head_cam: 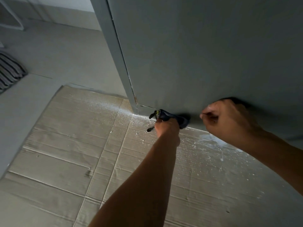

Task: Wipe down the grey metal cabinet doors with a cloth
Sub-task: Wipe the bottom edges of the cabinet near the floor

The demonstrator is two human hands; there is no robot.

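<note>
Fingers curled, right hand (seemingly empty); left hand round cloth

— What covers the floor?
— Flattened cardboard, dusted with white specks, lies on a pale grey floor.
— And further off?
— Striped fabric at left; a white frame near the pale wall.

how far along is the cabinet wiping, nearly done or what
Done: cannot judge; the grey door shows no clear wiped-versus-dirty line. In hand: the left hand grips the dark cloth at the foot of the door, near its left corner; the right hand is curled, holding nothing. Left: probably the bottom strip to the right; other doors are out of view. White specks litter the cardboard below.
</note>
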